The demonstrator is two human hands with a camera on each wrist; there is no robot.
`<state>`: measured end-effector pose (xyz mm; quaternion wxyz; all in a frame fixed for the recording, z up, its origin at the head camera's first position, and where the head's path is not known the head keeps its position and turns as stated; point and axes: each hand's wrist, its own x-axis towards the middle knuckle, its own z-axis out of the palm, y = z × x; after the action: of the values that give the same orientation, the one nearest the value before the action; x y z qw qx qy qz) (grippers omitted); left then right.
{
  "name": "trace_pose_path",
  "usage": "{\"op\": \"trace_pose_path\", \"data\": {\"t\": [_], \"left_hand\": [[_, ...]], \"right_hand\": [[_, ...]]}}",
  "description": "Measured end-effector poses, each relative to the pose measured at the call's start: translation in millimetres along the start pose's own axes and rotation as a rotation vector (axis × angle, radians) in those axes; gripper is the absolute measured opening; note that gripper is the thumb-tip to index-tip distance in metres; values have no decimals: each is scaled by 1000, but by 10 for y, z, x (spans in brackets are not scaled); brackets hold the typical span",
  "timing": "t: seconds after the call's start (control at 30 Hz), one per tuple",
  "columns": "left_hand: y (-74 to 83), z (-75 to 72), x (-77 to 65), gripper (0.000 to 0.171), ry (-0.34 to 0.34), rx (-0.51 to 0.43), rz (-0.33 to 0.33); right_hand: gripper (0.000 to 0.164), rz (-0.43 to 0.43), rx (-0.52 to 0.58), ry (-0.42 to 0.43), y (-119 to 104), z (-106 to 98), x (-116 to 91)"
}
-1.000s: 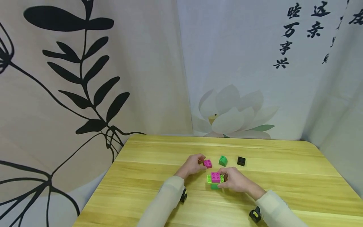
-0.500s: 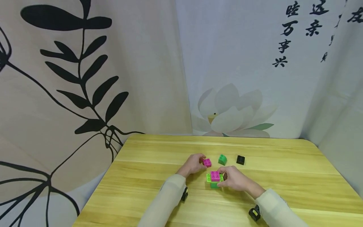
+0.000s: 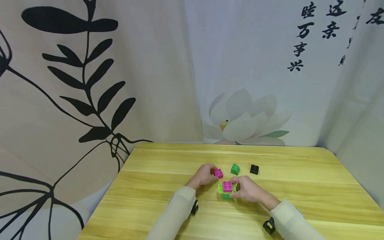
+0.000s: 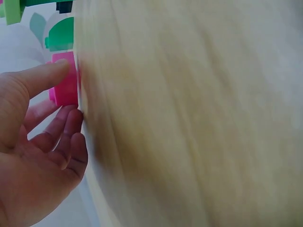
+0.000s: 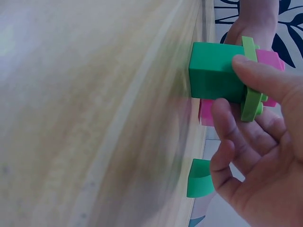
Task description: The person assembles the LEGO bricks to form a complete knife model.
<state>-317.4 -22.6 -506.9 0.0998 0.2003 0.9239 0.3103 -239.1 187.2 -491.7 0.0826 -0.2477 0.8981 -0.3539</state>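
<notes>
My left hand [image 3: 204, 174] pinches a small pink toy building brick [image 3: 218, 173] on the table. In the left wrist view its thumb lies across the brick [image 4: 66, 82], with the index finger on the opposite side and the other fingers curled below. Nearer the front, my right hand [image 3: 247, 189] holds a small stack between thumb and fingers. That stack has a green brick [image 5: 215, 71] at the bottom, a light green plate [image 5: 251, 106] across it and a pink brick [image 3: 227, 186] on top. The stack stands upright, close over the table.
Behind the hands lie a green brick with a curved side [image 3: 235, 169] and a black brick [image 3: 254, 169]. They rest on the wooden table [image 3: 168, 160], whose far edge runs along a printed curtain [image 3: 162, 83].
The left index finger has come slightly lower against the pink brick. The right hand and the stack stay in place; the head view has shifted a little.
</notes>
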Motion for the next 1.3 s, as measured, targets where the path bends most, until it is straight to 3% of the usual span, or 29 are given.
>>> {"op": "trace_pose_path", "data": {"t": [0.43,0.73,1.3], "left_hand": [[19,-84,-133,28,-38,-79,8],[53,-148,-229,33,14,-132,57],[168,-232,-440,40,35,-187,73]], "right_hand": [[38,10,10,2,-20,-2,-20],[38,3,14,2,-13,2,-19],[32,-13,32,-4,-30,0,-28]]}}
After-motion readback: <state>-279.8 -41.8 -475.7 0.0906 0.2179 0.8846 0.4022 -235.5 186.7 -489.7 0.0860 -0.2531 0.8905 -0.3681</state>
